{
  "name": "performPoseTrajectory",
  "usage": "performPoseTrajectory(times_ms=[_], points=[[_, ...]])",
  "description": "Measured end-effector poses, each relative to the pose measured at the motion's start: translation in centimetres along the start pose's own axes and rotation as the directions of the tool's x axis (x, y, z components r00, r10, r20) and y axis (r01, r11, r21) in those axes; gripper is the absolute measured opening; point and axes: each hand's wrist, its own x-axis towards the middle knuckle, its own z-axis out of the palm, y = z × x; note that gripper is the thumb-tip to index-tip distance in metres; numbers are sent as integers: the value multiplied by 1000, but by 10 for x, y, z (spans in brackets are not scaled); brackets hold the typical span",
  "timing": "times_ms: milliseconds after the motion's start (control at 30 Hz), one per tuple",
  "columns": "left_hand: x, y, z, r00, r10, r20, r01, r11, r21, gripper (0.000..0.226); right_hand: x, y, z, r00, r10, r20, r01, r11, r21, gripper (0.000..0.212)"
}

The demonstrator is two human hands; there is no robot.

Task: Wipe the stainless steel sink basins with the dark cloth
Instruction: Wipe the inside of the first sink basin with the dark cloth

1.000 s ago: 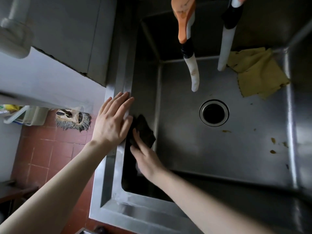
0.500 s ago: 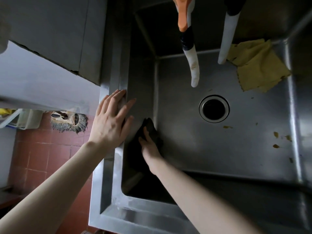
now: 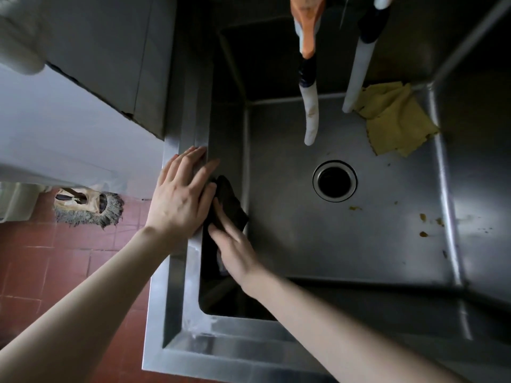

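Now the right hand (image 3: pixel 237 252) presses the dark cloth (image 3: pixel 230 201) with straight fingers against the side wall of the sink basin (image 3: pixel 331 244), at nine o'clock from the drain (image 3: pixel 334 180). The left hand (image 3: pixel 179 200) rests flat on the rim (image 3: pixel 177 275) (fingers spread wide), just beside the cloth.
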Motion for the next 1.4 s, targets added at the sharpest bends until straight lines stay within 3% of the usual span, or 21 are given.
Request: performPoseTrajectory(times_ms=[300, 467, 700, 833, 900, 967, 1033, 1100, 1167, 1200, 1267, 1400], points=[[-2, -1, 0, 1000, -10, 6, 10, 1000, -19, 46, -8, 1, 8, 997, -71, -32, 68, 994, -87, 53], [-2, 0, 0, 1000, 0, 16, 0, 1000, 0, 49, 18, 3, -10, 996, -18, -86, -7, 959, -282, 51], [-4, 3, -1, 997, 63, 48, -66, 996, 54, 50, 21, -9, -98, 969, -45, -243, -33, 951, -307, 40], [0, 32, -1, 998, 61, 14, -61, 998, -8, 50, 8, -32, -157, 941, -186, -283, 50, 902, -428, 40], [5, 54, 8, 998, 61, 32, -59, 996, -62, 49, -1, -33, -178, 927, -311, -209, 94, 734, -673, 42], [9, 74, 25, 993, 59, 107, -46, 992, -116, 52, -7, -23, -201, 907, -421, -35, 154, 407, -900, 46], [11, 92, 46, 981, 43, 190, -14, 989, -150, 56, -9, -6, -222, 956, -273, 111, 150, 128, -980, 50], [10, 108, 65, 964, -9, 266, 60, 981, -183, 58, -8, 19, -241, 992, 34, 121, 123, -61, -991, 52], [8, 121, 86, 936, -47, 348, 128, 969, -212, 56, -8, 37, -256, 958, 282, 55, 103, -157, -982, 55], [7, 125, 96, 922, -43, 384, 140, 963, -229, 57, -8, 43, -262, 942, 335, 31, 92, -166, -982, 57], [6, 129, 115, 908, -25, 419, 141, 959, -246, 59, -5, 50, -268, 955, 291, 53, 103, -159, -982, 59], [6, 120, 138, 873, -68, 483, 201, 952, -230, 61, 6, 54, -277, 978, 149, 144, 178, -255, -950, 70]])
